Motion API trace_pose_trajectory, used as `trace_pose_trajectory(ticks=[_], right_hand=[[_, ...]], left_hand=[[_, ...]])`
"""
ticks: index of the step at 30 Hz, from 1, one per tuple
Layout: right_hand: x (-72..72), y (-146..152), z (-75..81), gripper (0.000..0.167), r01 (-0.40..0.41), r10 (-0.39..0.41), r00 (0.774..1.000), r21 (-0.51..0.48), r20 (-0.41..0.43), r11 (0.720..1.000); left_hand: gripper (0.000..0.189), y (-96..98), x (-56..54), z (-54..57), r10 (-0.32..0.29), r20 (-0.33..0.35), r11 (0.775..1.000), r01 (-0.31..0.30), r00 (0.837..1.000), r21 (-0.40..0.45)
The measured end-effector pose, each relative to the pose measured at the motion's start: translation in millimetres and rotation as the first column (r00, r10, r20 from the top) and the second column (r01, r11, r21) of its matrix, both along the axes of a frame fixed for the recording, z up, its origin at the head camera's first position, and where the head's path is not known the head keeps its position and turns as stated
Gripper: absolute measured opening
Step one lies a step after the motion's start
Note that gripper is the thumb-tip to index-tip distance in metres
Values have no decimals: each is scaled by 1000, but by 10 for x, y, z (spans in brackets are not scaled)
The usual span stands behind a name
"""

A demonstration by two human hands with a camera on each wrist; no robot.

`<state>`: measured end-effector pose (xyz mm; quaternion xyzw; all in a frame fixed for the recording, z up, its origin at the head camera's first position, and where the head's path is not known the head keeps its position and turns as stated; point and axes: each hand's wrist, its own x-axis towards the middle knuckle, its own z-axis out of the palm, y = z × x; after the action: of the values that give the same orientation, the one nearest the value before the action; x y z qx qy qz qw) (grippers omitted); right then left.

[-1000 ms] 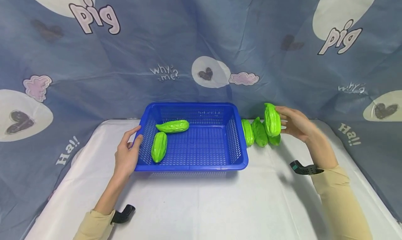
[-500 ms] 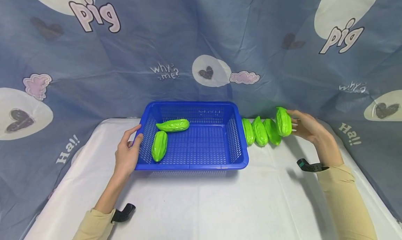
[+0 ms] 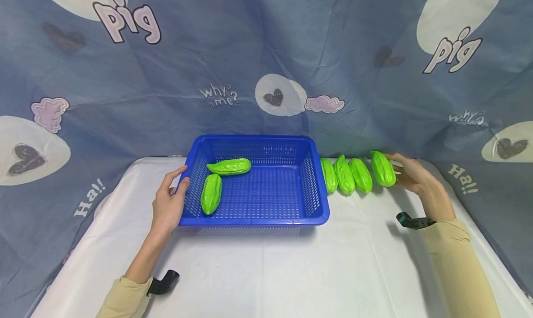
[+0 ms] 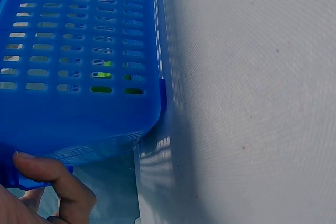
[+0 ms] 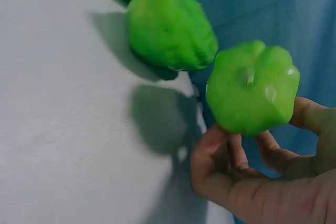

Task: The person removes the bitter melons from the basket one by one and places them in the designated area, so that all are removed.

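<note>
My left hand [image 3: 168, 207] grips the left rim of a blue plastic basket [image 3: 254, 221]; in the left wrist view the thumb [image 4: 47, 170] lies bent at the rim. Two bright green ridged bitter melons lie inside, one crosswise [image 3: 230, 167] and one lengthwise [image 3: 211, 194]. My right hand [image 3: 412, 174] holds another bitter melon [image 3: 383, 169] by its right side, tilted close over the white table. The right wrist view shows this melon [image 5: 253, 87] end-on between thumb and fingers, its shadow on the cloth below.
Three more bitter melons [image 3: 344, 175] lie in a row right of the basket, the leftmost [image 3: 329, 175] partly behind its wall. White cloth [image 3: 266, 271] covers the table. A blue printed curtain [image 3: 233, 40] rises right behind the basket and the row.
My right hand has moved right and lowered its bitter melon from over the row to the row's right end, turning it to a tilt. The left hand and basket have stayed put.
</note>
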<state>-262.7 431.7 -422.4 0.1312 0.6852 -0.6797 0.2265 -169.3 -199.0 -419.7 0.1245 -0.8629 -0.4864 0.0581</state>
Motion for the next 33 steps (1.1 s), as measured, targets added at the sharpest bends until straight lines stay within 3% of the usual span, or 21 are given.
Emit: trace_pose_trajectory(ticks=[6,12,22,33], right_hand=[[5,-2,-121,76,-17,26,998,135,-65,991],[21,-119,-105,75,-61,113,984,334,-139,941],[20,-120,-125,72,-62,120,982,352,-146,934],[57,-132,-111,73,-42,116,981,417,-153,908]], left_hand=[[50,3,-3,-5,-1,3,1000,1,1000,1],[50,2,-3,2,4,4,1000,-4,1000,1],[50,7,-10,-1,5,2,1000,-5,1000,-6],[50,7,-10,-10,1,0,1000,-1,1000,-5]])
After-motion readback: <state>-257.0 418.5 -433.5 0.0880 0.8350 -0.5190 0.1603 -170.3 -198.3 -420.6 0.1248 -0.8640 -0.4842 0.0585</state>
